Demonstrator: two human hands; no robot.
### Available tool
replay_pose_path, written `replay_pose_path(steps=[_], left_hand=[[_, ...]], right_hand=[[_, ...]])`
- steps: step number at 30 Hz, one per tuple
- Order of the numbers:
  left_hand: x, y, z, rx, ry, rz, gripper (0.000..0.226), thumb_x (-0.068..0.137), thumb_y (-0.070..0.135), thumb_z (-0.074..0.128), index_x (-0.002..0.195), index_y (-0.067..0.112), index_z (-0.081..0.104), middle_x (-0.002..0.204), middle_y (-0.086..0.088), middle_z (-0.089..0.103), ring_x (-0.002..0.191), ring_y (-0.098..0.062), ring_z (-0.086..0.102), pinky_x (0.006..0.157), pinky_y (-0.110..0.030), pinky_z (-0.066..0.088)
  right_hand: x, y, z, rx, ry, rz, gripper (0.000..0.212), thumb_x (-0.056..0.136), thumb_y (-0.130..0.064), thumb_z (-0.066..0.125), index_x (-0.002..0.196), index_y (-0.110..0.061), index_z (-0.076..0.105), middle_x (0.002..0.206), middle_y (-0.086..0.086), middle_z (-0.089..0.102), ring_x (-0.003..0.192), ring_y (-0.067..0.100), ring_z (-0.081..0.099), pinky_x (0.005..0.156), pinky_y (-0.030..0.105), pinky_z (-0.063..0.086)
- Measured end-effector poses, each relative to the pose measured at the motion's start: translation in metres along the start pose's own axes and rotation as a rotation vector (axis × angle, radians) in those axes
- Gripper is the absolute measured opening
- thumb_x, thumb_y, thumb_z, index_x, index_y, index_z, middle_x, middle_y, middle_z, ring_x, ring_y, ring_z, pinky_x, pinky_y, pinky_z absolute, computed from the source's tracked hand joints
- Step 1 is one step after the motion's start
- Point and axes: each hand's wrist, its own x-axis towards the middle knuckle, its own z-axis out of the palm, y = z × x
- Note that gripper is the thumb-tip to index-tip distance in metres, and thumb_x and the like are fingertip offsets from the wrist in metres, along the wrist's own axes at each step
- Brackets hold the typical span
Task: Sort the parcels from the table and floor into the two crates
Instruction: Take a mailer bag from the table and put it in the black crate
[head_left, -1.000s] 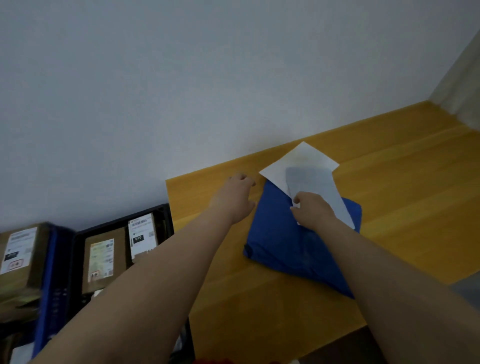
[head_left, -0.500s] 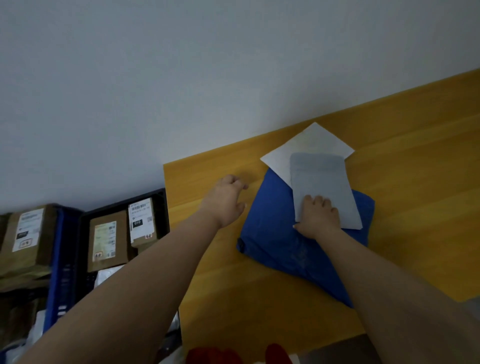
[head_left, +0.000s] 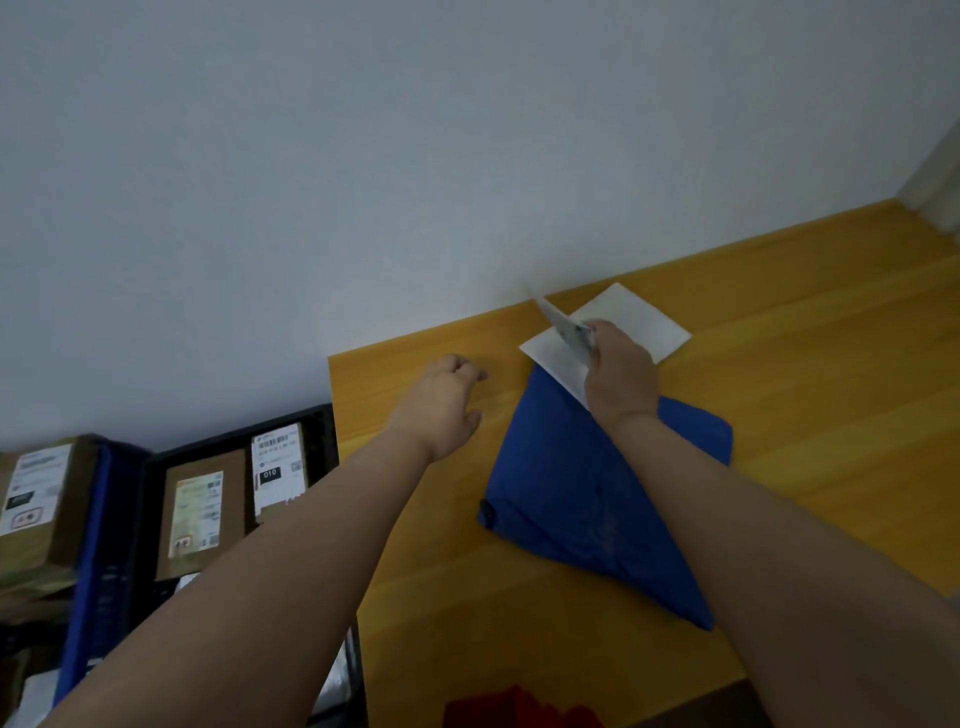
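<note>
My right hand (head_left: 621, 376) pinching a grey envelope (head_left: 566, 328) tilted on edge, my left hand (head_left: 445, 410) loosely curled, holding nothing, both forearms stretched forward

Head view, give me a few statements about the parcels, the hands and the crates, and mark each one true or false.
1. The right hand holds the grey envelope lifted and tilted on edge. True.
2. The left hand grips the blue parcel. False: it holds nothing and hovers over bare table beside the parcel.
3. The white envelope lies flat on the table, with one end on the blue parcel. True.
4. The black crate is empty. False: it holds brown boxes with labels.
5. The blue parcel is on the floor. False: it lies on the table.
</note>
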Motion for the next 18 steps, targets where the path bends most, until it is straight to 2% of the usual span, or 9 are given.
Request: replay_pose_path(steps=[2,3,5,7,9,12,15,18], left_hand=[[-0.01,-0.008,-0.011,-0.02,0.046,0.008,0.055,0.093,0.023,0.06,0.144,0.016,0.039,0.144,-0.004,0.037,0.13,-0.023,0.04,0.101,-0.031,0.039],[-0.015,-0.012,-0.016,-0.031,0.068,0.006,0.056,0.093,0.023,0.06,0.144,0.016,0.038,0.144,-0.005,0.038,0.13,-0.023,0.04,0.101,-0.031,0.039],[-0.03,-0.023,-0.026,-0.074,0.121,-0.003,0.059,0.092,0.024,0.061,0.145,0.013,0.036,0.143,-0.008,0.04,0.128,-0.024,0.041,0.102,-0.031,0.038],[-0.047,-0.036,-0.035,-0.15,0.192,-0.022,0.062,0.092,0.025,0.063,0.145,0.01,0.034,0.141,-0.012,0.042,0.127,-0.025,0.042,0.103,-0.032,0.036],[-0.066,-0.049,-0.043,-0.264,0.266,-0.068,0.067,0.092,0.029,0.064,0.145,0.006,0.031,0.141,-0.013,0.042,0.128,-0.025,0.042,0.105,-0.032,0.035],[-0.091,-0.069,-0.055,-0.371,0.342,-0.134,0.075,0.091,0.038,0.062,0.148,0.004,0.025,0.142,-0.014,0.04,0.13,-0.025,0.039,0.104,-0.033,0.035],[-0.109,-0.083,-0.067,-0.448,0.383,-0.195,0.083,0.092,0.045,0.058,0.151,0.003,0.017,0.151,-0.015,0.031,0.138,-0.027,0.032,0.108,-0.037,0.031],[-0.124,-0.095,-0.077,-0.472,0.427,-0.165,0.085,0.092,0.049,0.056,0.151,0.002,0.016,0.154,-0.017,0.027,0.141,-0.027,0.028,0.11,-0.037,0.029]], right_hand=[[0.003,-0.028,-0.008,0.163,0.103,0.023,0.02,0.099,-0.005,0.04,0.106,-0.005,0.058,0.084,0.007,0.06,0.077,0.026,0.053,0.063,0.036,0.036],[0.004,-0.041,-0.011,0.242,0.159,0.058,0.018,0.1,-0.006,0.039,0.101,-0.007,0.057,0.079,0.003,0.056,0.074,0.022,0.049,0.063,0.03,0.032],[0.003,-0.065,-0.013,0.377,0.243,0.144,0.021,0.101,-0.006,0.037,0.102,-0.002,0.058,0.083,0.002,0.054,0.078,0.017,0.046,0.062,0.022,0.026],[-0.002,-0.083,-0.013,0.439,0.276,0.201,0.022,0.102,-0.007,0.036,0.093,-0.005,0.056,0.085,0.004,0.053,0.08,0.017,0.044,0.059,0.023,0.025],[-0.012,-0.098,-0.012,0.464,0.293,0.228,0.024,0.102,-0.008,0.036,0.085,-0.013,0.052,0.08,-0.001,0.049,0.081,0.017,0.042,0.057,0.022,0.026],[-0.031,-0.118,-0.008,0.536,0.324,0.246,0.019,0.103,-0.008,0.037,0.089,-0.009,0.05,0.082,0.004,0.051,0.083,0.018,0.046,0.065,0.022,0.03],[-0.048,-0.138,-0.005,0.68,0.349,0.288,0.02,0.103,-0.009,0.038,0.088,-0.006,0.051,0.087,0.012,0.053,0.084,0.02,0.05,0.075,0.029,0.041],[-0.065,-0.154,-0.006,0.791,0.351,0.316,0.021,0.103,-0.01,0.039,0.088,-0.006,0.053,0.084,0.007,0.055,0.084,0.019,0.053,0.078,0.033,0.046]])
